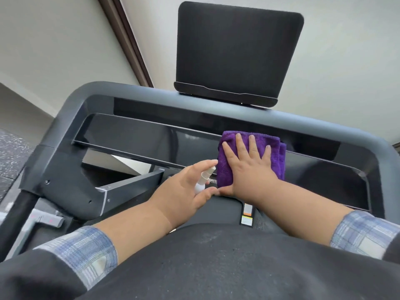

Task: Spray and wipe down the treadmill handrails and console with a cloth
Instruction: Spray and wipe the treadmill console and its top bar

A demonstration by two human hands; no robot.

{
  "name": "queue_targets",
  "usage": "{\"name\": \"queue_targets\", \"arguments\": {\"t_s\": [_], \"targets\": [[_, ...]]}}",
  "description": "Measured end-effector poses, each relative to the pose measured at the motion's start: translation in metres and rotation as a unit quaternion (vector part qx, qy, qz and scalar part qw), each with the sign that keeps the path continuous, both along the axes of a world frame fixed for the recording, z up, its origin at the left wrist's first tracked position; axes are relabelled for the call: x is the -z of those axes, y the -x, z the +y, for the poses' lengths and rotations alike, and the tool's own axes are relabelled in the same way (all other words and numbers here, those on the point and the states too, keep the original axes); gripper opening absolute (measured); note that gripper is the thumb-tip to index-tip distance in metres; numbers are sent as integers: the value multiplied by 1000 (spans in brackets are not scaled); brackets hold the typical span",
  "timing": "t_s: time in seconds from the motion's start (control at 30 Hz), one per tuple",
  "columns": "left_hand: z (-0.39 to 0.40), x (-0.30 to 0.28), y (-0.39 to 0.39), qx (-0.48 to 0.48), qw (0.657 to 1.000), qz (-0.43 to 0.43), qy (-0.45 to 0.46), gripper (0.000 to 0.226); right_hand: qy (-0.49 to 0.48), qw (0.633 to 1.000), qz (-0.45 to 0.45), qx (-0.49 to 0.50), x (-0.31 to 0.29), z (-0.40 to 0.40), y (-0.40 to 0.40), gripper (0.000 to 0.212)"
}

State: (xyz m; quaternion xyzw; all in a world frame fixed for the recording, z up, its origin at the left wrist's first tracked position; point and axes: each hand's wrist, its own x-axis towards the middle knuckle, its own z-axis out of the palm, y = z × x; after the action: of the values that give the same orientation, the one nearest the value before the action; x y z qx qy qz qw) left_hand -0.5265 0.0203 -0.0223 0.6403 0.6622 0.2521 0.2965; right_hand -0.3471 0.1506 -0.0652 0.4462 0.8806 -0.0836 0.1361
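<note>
A single head-worn wide-angle camera looks forward and steeply down from close above the treadmill console (194,135), which fills the middle of the frame, tilted clockwise. The dark screen (238,50) rises at top centre against a pale wall (346,61). The wearer's torso and both forearms enter from the bottom edge, very near the lens; straight edges bow toward the borders.

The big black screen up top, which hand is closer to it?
Right. The right hand lies flat on the purple cloth against the console, below the screen. The left hand sits lower and further left, its fingers round the spray bottle.
</note>
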Motion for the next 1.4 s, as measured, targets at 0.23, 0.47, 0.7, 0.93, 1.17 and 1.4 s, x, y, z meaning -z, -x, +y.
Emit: {"name": "queue_targets", "arguments": {"t_s": [0.23,0.47,0.7,0.93,1.17,1.4], "targets": [[-20,-3,75,-36,999,-12,-13,58,-1,1000,7,-14,-1,-10,79,118],[-47,-4,161,-55,998,-13,-1,59,-10,1000,9,-27,-3,-24,170,115],[-68,-10,225,-39,999,-18,-20,62,-19,999,1,-40,-5,-37,252,115],[-69,-9,244,-33,997,-55,-42,58,-1,999,13,-45,-9,-35,219,109],[-78,-3,265,-68,994,-64,-50,56,-3,999,-12,-29,-6,-42,250,101],[-100,11,282,-146,987,-58,-32,57,1,993,10,-115,-1,-43,368,96]]}}
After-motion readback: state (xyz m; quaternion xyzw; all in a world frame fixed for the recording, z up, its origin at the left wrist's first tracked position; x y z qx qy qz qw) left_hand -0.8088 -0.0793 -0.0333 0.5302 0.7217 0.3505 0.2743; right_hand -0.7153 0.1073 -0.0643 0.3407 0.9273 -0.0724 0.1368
